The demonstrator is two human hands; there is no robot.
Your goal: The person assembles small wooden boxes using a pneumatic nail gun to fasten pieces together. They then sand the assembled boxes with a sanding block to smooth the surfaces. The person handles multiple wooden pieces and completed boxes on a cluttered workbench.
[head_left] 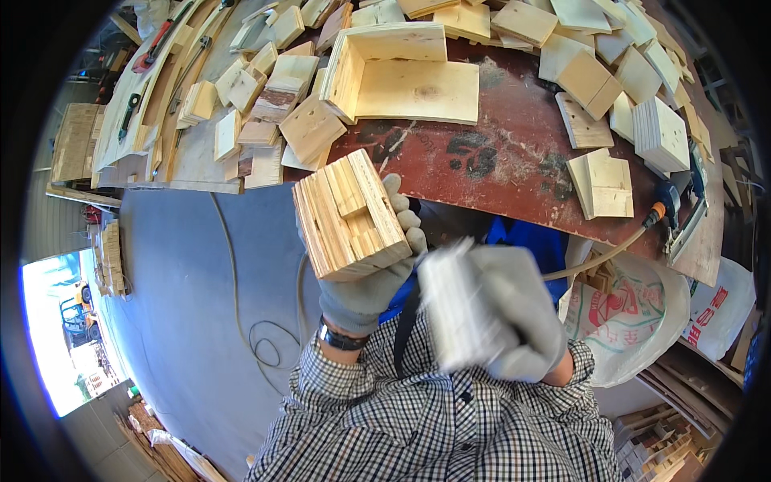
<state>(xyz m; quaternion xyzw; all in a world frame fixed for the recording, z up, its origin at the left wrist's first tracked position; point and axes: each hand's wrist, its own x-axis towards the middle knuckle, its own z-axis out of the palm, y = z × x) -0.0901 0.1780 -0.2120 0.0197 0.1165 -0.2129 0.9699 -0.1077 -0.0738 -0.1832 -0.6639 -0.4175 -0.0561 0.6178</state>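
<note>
In my head view, the left hand (365,293), in a grey glove, is clamped on a squarish bundle of yellow-brown wooden pieces (349,217). The palm is under the bundle and the fingertips are bent against its right side. A black wristwatch (344,339) is just below this hand.

The right hand (518,301), also grey-gloved, is just to the right of the left one. I see it closed on a whitish, block-shaped piece (456,309) at its left side, but both are blurred, so I cannot tell the material or the exact finger positions.

Beyond both hands is the table (514,140) with a red-brown top. On it, beyond the left hand and slightly to its right, I find a pale wooden box with an open side (418,90). Many loose flat wooden pieces (590,84) lie farther beyond both hands. To the right of the right hand, and farther away, a dark blue air tool (668,197) joins a beige hose (602,257). Nearer, also to its right, is a white plastic bag (634,321).
</note>
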